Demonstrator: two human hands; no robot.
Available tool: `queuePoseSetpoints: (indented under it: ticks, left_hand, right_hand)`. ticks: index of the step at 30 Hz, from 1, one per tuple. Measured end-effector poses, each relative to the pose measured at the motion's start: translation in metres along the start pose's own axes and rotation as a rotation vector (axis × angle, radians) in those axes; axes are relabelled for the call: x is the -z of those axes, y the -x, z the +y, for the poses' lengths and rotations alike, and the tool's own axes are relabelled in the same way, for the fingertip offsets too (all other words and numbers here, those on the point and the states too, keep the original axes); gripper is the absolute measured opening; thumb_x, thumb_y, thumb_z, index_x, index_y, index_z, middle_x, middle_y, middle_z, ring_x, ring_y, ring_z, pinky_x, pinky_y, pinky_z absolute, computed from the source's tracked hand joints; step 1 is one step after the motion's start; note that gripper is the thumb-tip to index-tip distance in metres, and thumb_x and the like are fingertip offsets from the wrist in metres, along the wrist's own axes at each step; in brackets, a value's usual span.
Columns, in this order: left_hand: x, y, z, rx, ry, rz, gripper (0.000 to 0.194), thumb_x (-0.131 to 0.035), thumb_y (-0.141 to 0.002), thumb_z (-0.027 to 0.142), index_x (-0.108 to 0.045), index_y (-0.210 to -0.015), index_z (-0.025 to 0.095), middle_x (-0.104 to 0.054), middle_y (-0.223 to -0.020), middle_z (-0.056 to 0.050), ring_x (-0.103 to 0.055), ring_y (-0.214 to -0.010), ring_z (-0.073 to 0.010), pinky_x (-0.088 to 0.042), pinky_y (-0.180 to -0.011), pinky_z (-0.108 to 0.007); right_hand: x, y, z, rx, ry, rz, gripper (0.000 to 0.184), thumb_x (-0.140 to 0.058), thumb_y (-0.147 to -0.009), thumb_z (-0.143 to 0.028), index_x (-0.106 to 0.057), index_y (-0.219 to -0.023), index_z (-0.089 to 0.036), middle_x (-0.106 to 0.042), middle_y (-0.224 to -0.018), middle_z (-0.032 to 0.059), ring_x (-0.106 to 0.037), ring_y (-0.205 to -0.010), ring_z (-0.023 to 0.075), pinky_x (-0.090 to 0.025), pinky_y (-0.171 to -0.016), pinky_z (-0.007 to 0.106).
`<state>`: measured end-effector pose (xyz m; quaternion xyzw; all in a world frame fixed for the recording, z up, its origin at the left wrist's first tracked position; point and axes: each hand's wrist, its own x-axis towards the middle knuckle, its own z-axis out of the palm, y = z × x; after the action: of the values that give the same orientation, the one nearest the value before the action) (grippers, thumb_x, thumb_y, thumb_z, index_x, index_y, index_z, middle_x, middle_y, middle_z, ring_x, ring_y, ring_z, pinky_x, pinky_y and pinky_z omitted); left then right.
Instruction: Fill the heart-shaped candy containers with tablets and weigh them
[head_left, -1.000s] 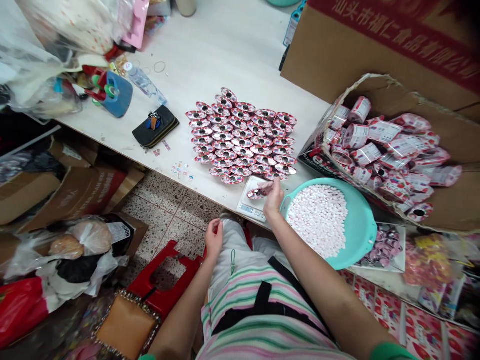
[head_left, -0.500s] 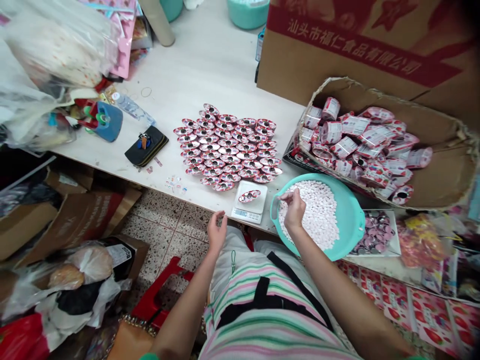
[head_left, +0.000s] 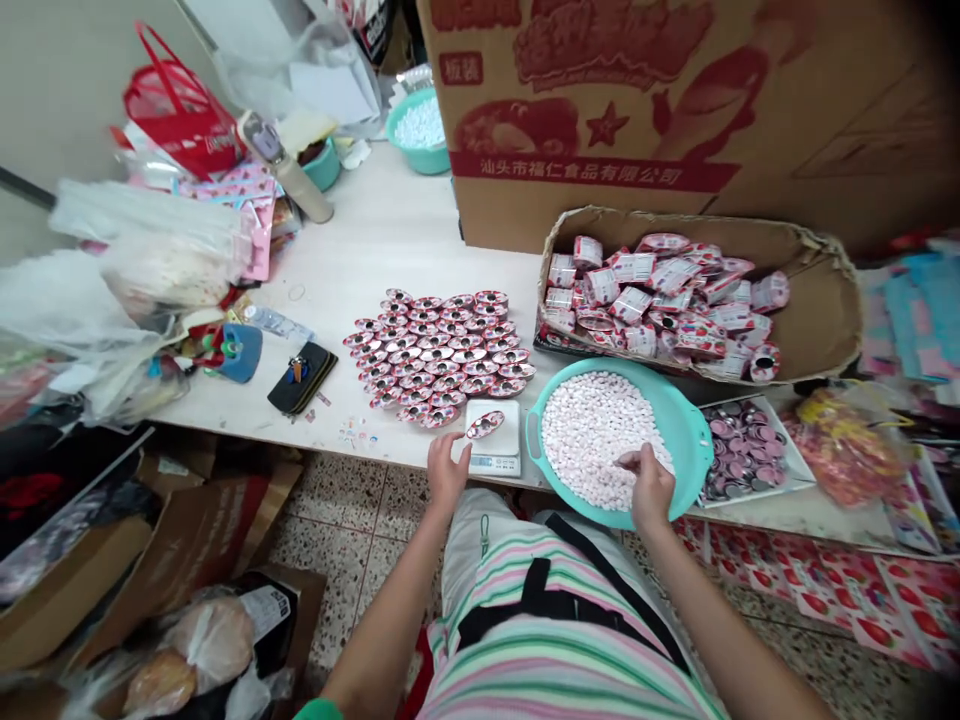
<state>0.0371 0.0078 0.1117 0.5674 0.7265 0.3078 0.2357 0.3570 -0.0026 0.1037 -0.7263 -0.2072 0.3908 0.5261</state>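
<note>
My left hand (head_left: 448, 472) is at the front edge of the kitchen scale (head_left: 504, 425), thumb and fingers apart around a gap. Its fingertips are beside the small oval strawberry-print container (head_left: 486, 425) on the scale; whether they touch it I cannot tell. My right hand (head_left: 651, 487) is over the turquoise basin (head_left: 691, 440) of small pale candies (head_left: 592, 430). Its fingers are drawn together and point left, just above or on the candies; what they hold, if anything, is too small to make out. Several similar containers (head_left: 442, 350) stand in close rows behind the scale.
A cut-down cardboard box (head_left: 817, 310) of more strawberry containers stands behind the basin. To the right are a white tray (head_left: 796, 462) of round pink lids and a bag of colourful pieces (head_left: 851, 450). A dark wallet (head_left: 302, 378) lies left.
My left hand has moved up to the container on the scale. My right hand has moved from the basin's left side to its right part. The head view has shifted, showing more of the table's back.
</note>
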Motion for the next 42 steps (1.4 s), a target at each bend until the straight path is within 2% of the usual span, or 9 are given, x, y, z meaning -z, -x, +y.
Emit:
queuePoseSetpoints:
  ticks: [8, 15, 23, 28, 34, 42]
  left_hand:
    - [-0.010, -0.011, -0.005, -0.161, -0.137, -0.015, 0.015, -0.056, -0.081, 0.028, -0.064, -0.092, 0.021, -0.064, -0.091, -0.007, -0.056, -0.092, -0.0250, -0.042, -0.085, -0.039]
    - [-0.019, -0.012, -0.002, -0.279, -0.231, 0.039, 0.017, -0.054, -0.084, 0.027, -0.068, -0.091, 0.022, -0.064, -0.096, -0.007, -0.056, -0.095, -0.0215, -0.042, -0.087, -0.039]
    - [-0.033, -0.021, 0.006, -0.239, -0.245, 0.083, 0.013, -0.058, -0.081, 0.029, -0.069, -0.083, 0.022, -0.064, -0.098, -0.007, -0.054, -0.100, -0.0227, -0.038, -0.094, -0.042]
    - [-0.033, -0.025, 0.007, -0.195, -0.251, 0.102, 0.014, -0.060, -0.078, 0.029, -0.066, -0.087, 0.020, -0.062, -0.096, -0.008, -0.054, -0.098, -0.0235, -0.041, -0.090, -0.040]
    - [-0.034, -0.030, 0.009, -0.255, -0.261, 0.085, 0.014, -0.058, -0.080, 0.031, -0.069, -0.084, 0.021, -0.061, -0.099, -0.008, -0.053, -0.100, -0.0241, -0.040, -0.092, -0.041]
    - [-0.028, -0.019, 0.015, -0.247, -0.251, 0.164, 0.022, -0.052, -0.084, 0.033, -0.065, -0.096, 0.020, -0.058, -0.108, -0.011, -0.050, -0.108, -0.0246, -0.037, -0.096, -0.042]
  right_hand:
    - [0.032, 0.007, 0.009, -0.001, -0.046, 0.154, 0.052, -0.052, -0.072, -0.066, -0.060, -0.055, -0.018, -0.059, -0.056, 0.0031, -0.054, -0.060, 0.0162, -0.043, -0.066, 0.032]
    - [0.048, 0.016, 0.016, -0.039, -0.073, 0.208, 0.050, -0.053, -0.073, -0.063, -0.060, -0.058, -0.016, -0.059, -0.055, 0.0026, -0.053, -0.060, 0.0152, -0.043, -0.067, 0.030]
    - [0.052, 0.007, 0.016, -0.006, -0.063, 0.182, 0.051, -0.051, -0.074, -0.063, -0.060, -0.059, -0.015, -0.059, -0.057, 0.0031, -0.054, -0.060, 0.0153, -0.043, -0.066, 0.030]
    - [0.051, 0.005, 0.018, -0.005, -0.047, 0.173, 0.051, -0.050, -0.075, -0.063, -0.061, -0.060, -0.015, -0.059, -0.057, 0.0032, -0.054, -0.060, 0.0153, -0.044, -0.066, 0.030]
    - [0.050, 0.001, 0.018, -0.012, -0.070, 0.178, 0.051, -0.050, -0.075, -0.063, -0.060, -0.058, -0.015, -0.058, -0.056, 0.0028, -0.054, -0.059, 0.0150, -0.044, -0.066, 0.030]
    - [0.053, 0.000, 0.018, -0.020, -0.065, 0.216, 0.050, -0.051, -0.074, -0.063, -0.060, -0.059, -0.016, -0.059, -0.056, 0.0032, -0.055, -0.058, 0.0154, -0.044, -0.064, 0.030]
